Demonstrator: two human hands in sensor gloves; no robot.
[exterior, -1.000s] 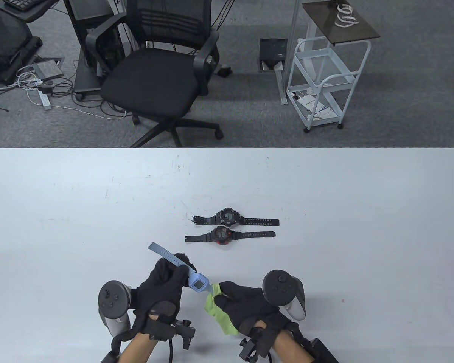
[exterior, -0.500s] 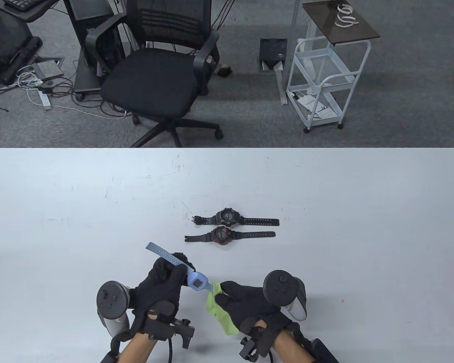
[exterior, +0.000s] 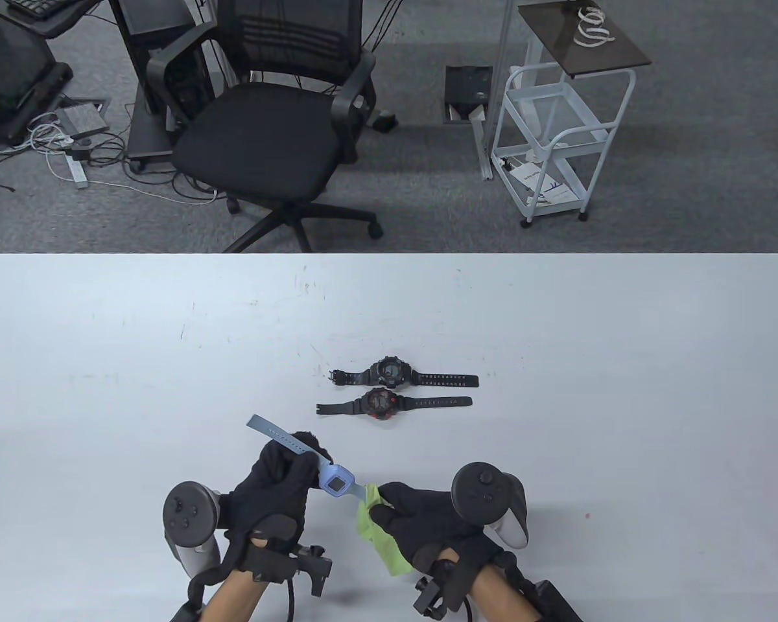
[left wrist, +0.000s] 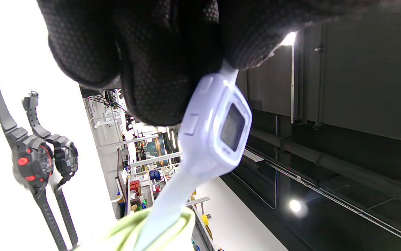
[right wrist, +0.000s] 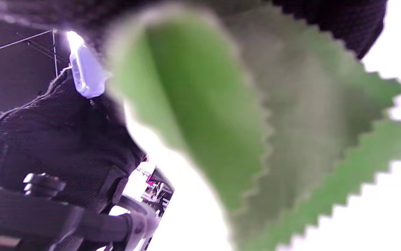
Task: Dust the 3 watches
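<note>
Your left hand (exterior: pixel 279 486) pinched the blue watch (exterior: pixel 334 481) aloft so your right hand (exterior: pixel 421 518), pinching the green cloth (exterior: pixel 376 538), could wipe its near strap.

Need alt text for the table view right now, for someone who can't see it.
The left hand holds up a light blue watch while the right hand wraps a green cloth round its strap; two black watches lie flat beyond.

Smooth matt plastic blue watch (exterior: pixel 334 481), green cloth (exterior: pixel 377 535) with pinked edges, textured knit gloves
</note>
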